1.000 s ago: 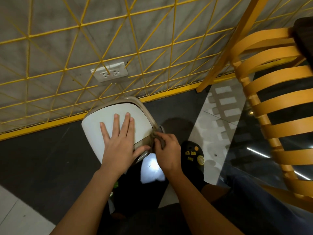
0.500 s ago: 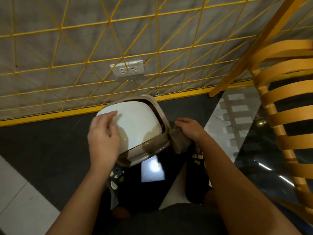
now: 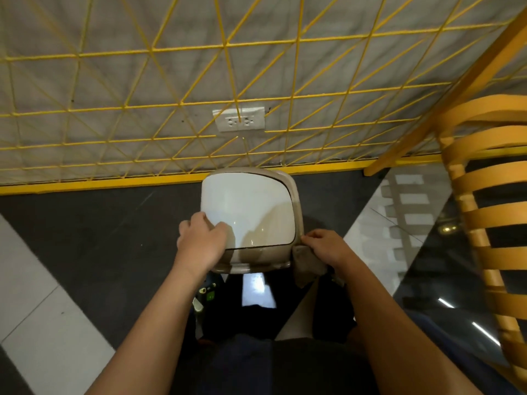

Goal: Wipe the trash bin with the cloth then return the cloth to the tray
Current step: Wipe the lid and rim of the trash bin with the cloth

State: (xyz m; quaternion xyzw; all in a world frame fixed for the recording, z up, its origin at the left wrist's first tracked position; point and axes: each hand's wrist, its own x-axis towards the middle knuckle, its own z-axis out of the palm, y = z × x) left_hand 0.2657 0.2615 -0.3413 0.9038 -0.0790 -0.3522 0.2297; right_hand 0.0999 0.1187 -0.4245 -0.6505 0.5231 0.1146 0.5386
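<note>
The cloth (image 3: 306, 265) hangs just right of centre frame, against the lower right corner of the trash bin (image 3: 248, 206). It is bunched under the curled fingers (image 3: 313, 235) of the right hand (image 3: 328, 248), which grasp it beside the beige rim. The left hand (image 3: 201, 242) clenches the white lid's lower left edge, and the bin stands on the dark floor (image 3: 99, 238) below a wall socket (image 3: 239, 119).

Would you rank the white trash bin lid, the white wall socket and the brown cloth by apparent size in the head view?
1. White trash bin lid: clearly largest.
2. White wall socket and brown cloth: look alike; cloth partly hidden.
</note>
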